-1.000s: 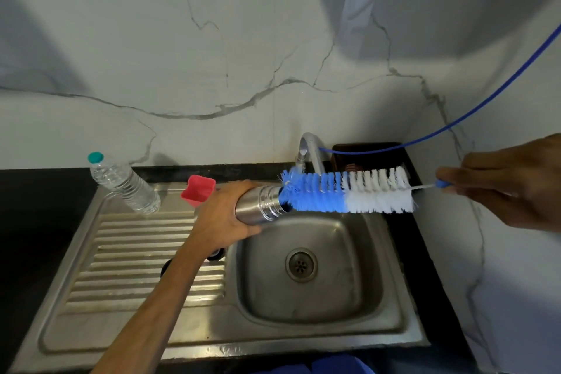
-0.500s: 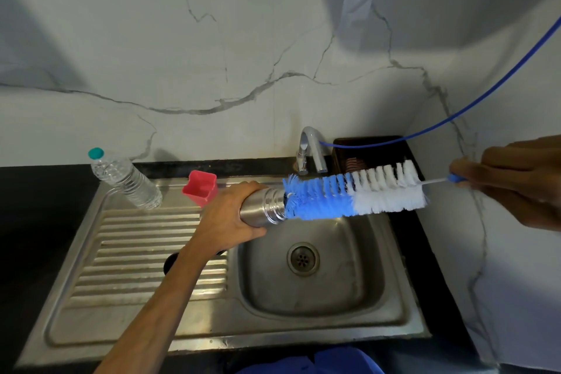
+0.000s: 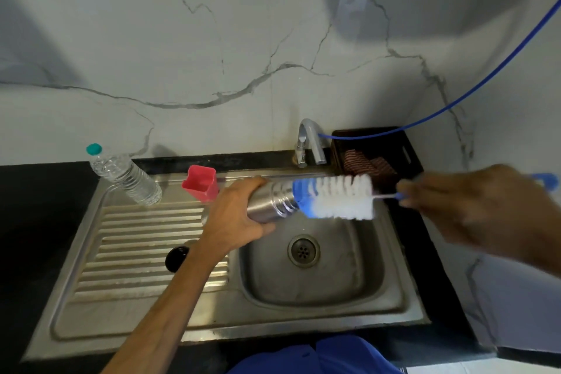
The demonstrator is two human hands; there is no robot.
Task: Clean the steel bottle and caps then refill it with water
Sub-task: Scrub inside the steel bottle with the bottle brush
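Over sink (image 3: 403, 310): left hand (image 3: 235, 217) grips bottle (image 3: 270, 203) sideways.

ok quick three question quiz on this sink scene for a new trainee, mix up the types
1. True or false: the brush is partly inside the steel bottle.
2. Which hand grips the bottle? A) left hand B) right hand
3. Fill in: the red cup stands on the sink's ____, near the plastic water bottle.

Key: 1 true, only a little blue bristle shows outside the mouth; 2 A, the right hand holds the brush handle; 3 drainboard.
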